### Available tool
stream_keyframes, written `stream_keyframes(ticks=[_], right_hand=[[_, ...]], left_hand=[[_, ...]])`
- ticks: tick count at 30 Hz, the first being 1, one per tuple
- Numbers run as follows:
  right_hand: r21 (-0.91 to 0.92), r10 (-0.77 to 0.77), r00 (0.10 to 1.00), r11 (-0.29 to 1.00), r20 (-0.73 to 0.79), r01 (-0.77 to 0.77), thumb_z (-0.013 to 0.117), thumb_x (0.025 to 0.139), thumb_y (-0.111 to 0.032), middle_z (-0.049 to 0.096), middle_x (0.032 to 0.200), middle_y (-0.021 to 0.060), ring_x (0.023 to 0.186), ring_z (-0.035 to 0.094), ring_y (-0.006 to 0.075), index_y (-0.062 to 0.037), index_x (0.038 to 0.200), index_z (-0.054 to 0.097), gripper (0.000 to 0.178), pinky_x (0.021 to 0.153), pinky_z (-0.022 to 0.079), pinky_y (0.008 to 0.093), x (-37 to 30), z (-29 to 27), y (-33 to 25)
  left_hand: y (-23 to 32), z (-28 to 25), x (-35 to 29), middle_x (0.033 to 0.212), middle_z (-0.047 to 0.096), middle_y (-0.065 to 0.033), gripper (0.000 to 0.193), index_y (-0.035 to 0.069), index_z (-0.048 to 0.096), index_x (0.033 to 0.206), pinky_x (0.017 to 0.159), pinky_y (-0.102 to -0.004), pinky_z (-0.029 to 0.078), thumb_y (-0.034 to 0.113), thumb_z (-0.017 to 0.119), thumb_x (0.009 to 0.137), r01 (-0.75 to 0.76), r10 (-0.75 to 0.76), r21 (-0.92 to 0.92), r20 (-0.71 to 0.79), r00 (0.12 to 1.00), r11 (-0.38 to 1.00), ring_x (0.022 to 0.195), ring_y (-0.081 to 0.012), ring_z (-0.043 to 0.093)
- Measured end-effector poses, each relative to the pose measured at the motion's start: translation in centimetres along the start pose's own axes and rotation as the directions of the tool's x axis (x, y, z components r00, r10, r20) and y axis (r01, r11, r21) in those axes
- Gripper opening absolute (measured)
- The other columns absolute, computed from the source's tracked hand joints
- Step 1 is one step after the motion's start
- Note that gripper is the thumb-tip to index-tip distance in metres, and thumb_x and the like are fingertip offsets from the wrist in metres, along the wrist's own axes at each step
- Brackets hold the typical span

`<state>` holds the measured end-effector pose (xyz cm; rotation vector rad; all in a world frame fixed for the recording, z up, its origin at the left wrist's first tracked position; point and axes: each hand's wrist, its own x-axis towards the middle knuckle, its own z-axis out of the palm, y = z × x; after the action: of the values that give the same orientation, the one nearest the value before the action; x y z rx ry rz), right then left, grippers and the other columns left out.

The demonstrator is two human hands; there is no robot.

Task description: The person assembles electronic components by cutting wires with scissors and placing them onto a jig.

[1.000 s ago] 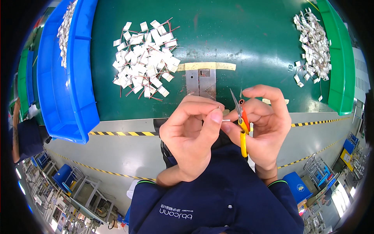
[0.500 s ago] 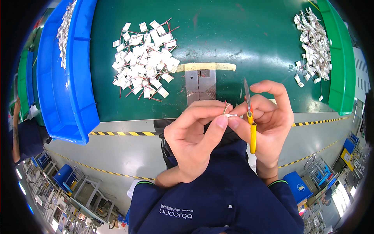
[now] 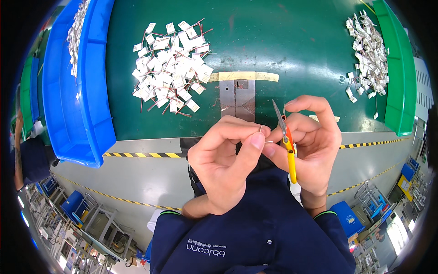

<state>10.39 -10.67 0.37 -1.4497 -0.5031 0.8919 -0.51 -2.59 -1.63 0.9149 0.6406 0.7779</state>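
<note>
My left hand point(image 3: 219, 169) is closed in a pinch, thumb against forefinger, on a small white connector point(image 3: 269, 142) with thin wires. Most of that piece is hidden by the fingertips. Close beside it, my right hand point(image 3: 315, 146) holds yellow-handled scissors point(image 3: 291, 164), their blades pointing up and slightly left. The right thumb and fingers also meet the connector's right end, while the forefinger curls above. Beyond my hands, a heap of white connectors point(image 3: 175, 68) with dark and red wires lies on the green tabletop point(image 3: 273, 41).
A metal plate point(image 3: 245, 98) with tape point(image 3: 269, 77) at its far end lies on the table. At the left stands a blue bin point(image 3: 68, 105); at the right, a green bin point(image 3: 400, 77) beside another wired heap point(image 3: 369, 55). A person's arm point(image 3: 18, 150) shows at far left.
The scissors have tilted, blade tips swinging left. The wires that stood up at my left fingertips are now mostly covered. Both hands have drifted slightly left.
</note>
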Motion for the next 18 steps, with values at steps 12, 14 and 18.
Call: stream_keyframes(ticks=[12, 14, 18], right_hand=[[-0.032, 0.009, 0.996, 0.999, 0.084, -0.006, 0.072, 0.069, 0.011, 0.062, 0.071, 0.0043, 0.062, 0.056, 0.0023, 0.0024, 0.111, 0.046, 0.051, 0.055, 0.039, 0.0147, 0.2, -0.2, 0.0], [0.045, -0.035, 0.992, 0.999, 0.119, 0.03, 0.073, 0.067, 0.008, 0.064, 0.072, 0.0059, 0.06, 0.056, 0.0026, 0.0027, 0.109, 0.048, 0.049, 0.054, 0.039, 0.015, 0.4, -0.3, 0.1], [0.052, 0.063, 0.967, 0.996, 0.247, -0.078, 0.076, 0.066, 0.003, 0.065, 0.073, 0.0069, 0.059, 0.057, 0.0033, 0.0023, 0.104, 0.05, 0.046, 0.053, 0.04, 0.0152, 1.1, -1.9, -0.6]], left_hand=[[0.4, -0.4, -0.1, 0.084, 0.064, -0.0134, 0.004, -0.005, 0.062, 0.085, 0.067, -0.0234, 0.044, -0.005, 0.063, 0.081, 0.0, 0.0, 0.018, 0.005, 1.0, 1.0, 0.073, -0.0111, 0.056], [0.4, -0.4, -0.3, 0.083, 0.064, -0.0131, 0.004, -0.005, 0.062, 0.084, 0.063, -0.0218, 0.041, -0.006, 0.063, 0.08, 0.023, -0.023, -0.017, -0.012, 1.0, 1.0, 0.07, -0.0095, 0.053], [0.7, -0.8, -0.2, 0.082, 0.063, -0.0125, 0.004, -0.005, 0.062, 0.084, 0.062, -0.0212, 0.041, -0.005, 0.064, 0.08, -0.005, 0.004, 0.023, 0.026, 1.0, 1.0, 0.068, -0.0091, 0.052]])
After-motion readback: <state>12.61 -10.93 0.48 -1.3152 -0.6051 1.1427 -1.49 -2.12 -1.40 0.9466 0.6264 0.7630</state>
